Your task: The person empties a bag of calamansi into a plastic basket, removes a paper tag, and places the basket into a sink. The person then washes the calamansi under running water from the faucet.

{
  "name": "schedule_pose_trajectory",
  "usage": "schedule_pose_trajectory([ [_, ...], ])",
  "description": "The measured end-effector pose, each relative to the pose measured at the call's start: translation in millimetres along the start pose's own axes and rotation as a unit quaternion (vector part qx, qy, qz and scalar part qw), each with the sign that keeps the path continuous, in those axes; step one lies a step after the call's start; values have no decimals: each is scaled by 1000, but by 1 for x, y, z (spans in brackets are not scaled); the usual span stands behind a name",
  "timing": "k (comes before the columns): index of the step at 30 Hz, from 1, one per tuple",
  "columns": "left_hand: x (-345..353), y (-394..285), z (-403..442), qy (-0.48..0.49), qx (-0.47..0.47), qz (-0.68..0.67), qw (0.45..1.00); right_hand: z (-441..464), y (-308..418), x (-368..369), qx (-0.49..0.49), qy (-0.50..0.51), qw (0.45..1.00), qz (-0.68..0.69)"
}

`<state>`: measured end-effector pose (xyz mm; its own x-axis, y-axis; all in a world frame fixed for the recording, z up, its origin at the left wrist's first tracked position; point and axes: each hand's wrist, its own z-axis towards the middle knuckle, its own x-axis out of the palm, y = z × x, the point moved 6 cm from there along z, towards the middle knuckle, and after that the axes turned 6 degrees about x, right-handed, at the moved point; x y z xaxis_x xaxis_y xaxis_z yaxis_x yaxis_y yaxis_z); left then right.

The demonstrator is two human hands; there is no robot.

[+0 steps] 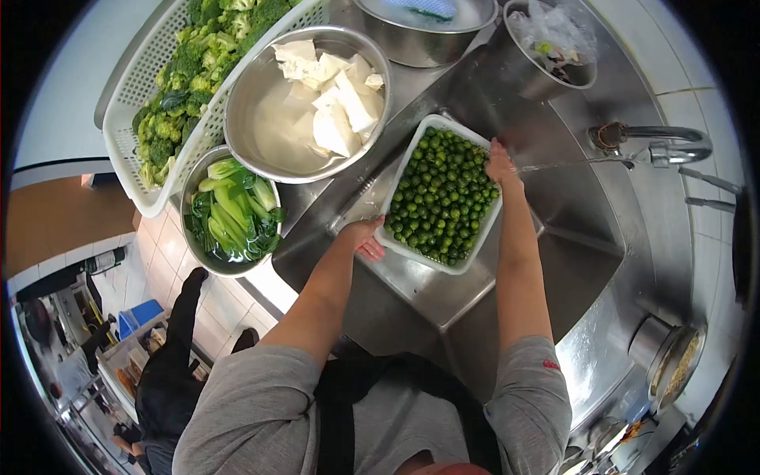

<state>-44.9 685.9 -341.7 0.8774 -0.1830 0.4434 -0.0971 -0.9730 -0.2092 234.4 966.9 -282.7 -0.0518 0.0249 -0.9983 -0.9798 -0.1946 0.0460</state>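
Observation:
A white rectangular plastic tub (pixel 431 264) full of small round green citrus fruits (pixel 443 190) is in the steel sink, between my hands. My left hand (pixel 364 239) grips its near left corner, with some fingers showing below the rim. On the far right side, my right hand (pixel 500 165) holds the tub's edge, its fingertips at the rim. A thin stream of water runs from the tap (pixel 665 146) towards my right wrist. The undersides of both grips are hidden.
Left of the sink stand a bowl of tofu (pixel 237 142), a bowl of leafy greens (pixel 273 257) and a white basket of broccoli (pixel 123 134). A steel pot (pixel 419 51) and a waste bin (pixel 526 75) stand behind. Another person (pixel 170 380) is at lower left.

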Motion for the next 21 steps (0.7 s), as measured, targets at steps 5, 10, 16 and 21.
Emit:
schedule_pose_trajectory([
  [5, -14, -15, -11, -150, 18, -15, 988, -25, -34, -5, 156, 254, 954, 13],
  [10, -35, -22, -12, -308, 158, -56, 937, -166, -92, 5, 246, 233, 940, 25],
  [16, -1, -74, -34, -331, 247, 129, 902, -333, -100, 76, 539, 277, 701, 377],
  [21, 21, -95, -17, -307, 193, 246, 899, -378, -36, 12, 628, 377, 565, 379],
])
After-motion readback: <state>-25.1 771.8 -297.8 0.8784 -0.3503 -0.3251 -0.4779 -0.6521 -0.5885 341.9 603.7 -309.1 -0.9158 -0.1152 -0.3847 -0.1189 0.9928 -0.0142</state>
